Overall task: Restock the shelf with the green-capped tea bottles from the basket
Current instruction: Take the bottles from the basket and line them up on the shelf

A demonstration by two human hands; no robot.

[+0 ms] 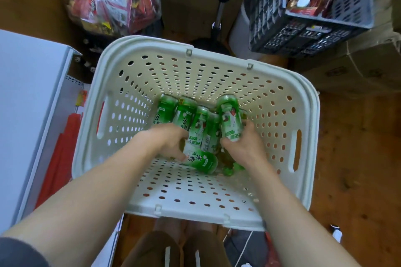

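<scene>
While deep in basket [138, 54], left hand [171, 141] clasps bottle [200, 159], right hand [245, 145] grips another [230, 119]

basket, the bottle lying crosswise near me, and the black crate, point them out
basket [225, 212]: head view, bare near wall.
crosswise bottle [202, 159]: head view, green label on its body.
black crate [303, 38]: head view, front lattice wall.
</scene>
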